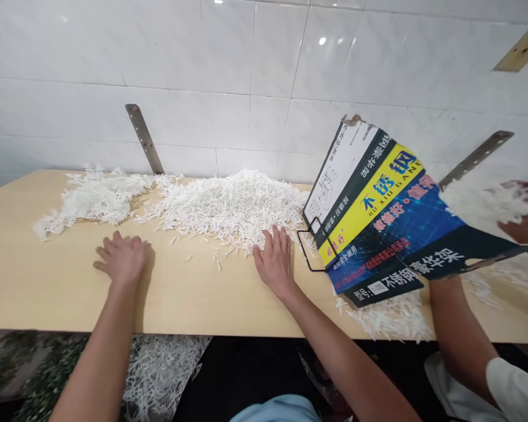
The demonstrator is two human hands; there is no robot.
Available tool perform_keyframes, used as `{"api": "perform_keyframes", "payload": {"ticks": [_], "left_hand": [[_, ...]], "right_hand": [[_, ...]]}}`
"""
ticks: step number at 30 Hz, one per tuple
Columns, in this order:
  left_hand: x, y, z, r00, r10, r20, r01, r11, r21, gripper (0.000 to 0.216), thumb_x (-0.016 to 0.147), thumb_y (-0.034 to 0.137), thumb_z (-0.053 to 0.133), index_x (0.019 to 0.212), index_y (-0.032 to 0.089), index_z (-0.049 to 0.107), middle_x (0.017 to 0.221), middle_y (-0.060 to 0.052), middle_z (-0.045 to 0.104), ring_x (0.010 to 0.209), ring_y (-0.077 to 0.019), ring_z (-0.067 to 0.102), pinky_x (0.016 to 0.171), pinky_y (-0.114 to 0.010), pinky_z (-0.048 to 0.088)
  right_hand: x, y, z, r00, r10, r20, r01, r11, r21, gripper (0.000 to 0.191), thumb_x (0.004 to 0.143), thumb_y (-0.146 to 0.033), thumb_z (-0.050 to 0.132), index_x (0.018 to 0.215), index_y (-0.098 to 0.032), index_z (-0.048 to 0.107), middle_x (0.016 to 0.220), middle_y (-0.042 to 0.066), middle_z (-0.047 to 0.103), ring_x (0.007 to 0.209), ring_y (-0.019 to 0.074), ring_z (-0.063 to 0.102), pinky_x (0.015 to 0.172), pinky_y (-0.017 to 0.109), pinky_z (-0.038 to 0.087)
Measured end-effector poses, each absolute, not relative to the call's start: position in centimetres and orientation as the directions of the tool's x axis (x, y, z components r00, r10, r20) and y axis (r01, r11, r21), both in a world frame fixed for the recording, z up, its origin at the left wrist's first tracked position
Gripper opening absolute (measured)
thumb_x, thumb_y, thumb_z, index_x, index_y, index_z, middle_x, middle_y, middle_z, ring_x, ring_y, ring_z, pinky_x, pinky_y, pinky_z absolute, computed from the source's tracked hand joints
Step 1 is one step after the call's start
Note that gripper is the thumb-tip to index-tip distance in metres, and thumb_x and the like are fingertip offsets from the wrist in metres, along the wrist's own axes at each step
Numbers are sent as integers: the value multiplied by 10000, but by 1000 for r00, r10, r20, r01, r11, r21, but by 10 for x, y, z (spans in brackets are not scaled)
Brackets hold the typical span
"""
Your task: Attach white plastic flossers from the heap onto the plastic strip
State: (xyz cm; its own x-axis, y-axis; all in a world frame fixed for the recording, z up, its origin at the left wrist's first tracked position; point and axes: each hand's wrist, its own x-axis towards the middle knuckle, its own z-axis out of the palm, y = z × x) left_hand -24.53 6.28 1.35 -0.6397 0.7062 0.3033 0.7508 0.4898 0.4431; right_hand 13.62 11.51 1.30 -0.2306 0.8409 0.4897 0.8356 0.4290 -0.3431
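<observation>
My left hand (122,258) rests on the pale wooden tabletop (193,302), fingers spread, holding nothing. Just beyond it lies a small heap of thin white slivers (101,196), whose exact kind I cannot make out. A larger heap of the same slivers (233,202) spreads across the middle, against the wall. At that heap's front right edge is my right hand (273,258), its fingers stretched out and touching or nearly touching the slivers. To the right of this hand stands a black wire frame (305,252), against a tilted printed cardboard box (378,217).
A co-worker's arm (457,322) and hand (525,211) are at the right, partly behind the box, among more slivers (396,316). Metal brackets (144,138) stand by the tiled wall. Below the table's front edge are more white slivers (162,369) and green foliage (53,369).
</observation>
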Motion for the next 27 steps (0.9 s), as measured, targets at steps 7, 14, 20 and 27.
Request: {"api": "perform_keyframes", "payload": {"ticks": [7,14,20,27], "left_hand": [[-225,65,2,-427,877,220,857,315,407,645,1090,465,197,1492,43,474,1617,-274,391,1531,-415,290,1209,-668,201],[-146,62,-9,-115,973,199,932,36,361,870,1020,685,326,1658,102,217,1722,-208,219,1606,-362,164,1281,-537,145],[-93,81,-13,41,976,213,964,-95,249,1118,880,854,417,1686,142,113,1748,-199,70,1610,-416,81,1278,-581,148],[-64,104,-15,120,946,302,944,-203,260,1205,833,879,473,1682,108,106,1741,-234,-1,1601,-456,20,1258,-605,210]], "right_hand": [[137,124,5,-152,886,438,815,363,-452,463,1036,-387,447,1368,-83,551,1459,273,558,1446,397,427,1187,614,331],[140,127,7,-137,854,501,738,426,-524,429,1044,-345,408,1357,-123,599,1547,184,525,1498,320,395,1238,516,312],[144,132,2,16,923,385,837,198,-509,509,1044,-385,418,1406,-66,576,1538,241,521,1501,403,369,1235,586,240],[143,128,5,-162,886,434,710,410,-573,461,1051,-393,408,1379,-141,612,1446,170,623,1408,298,505,1187,461,379]]}}
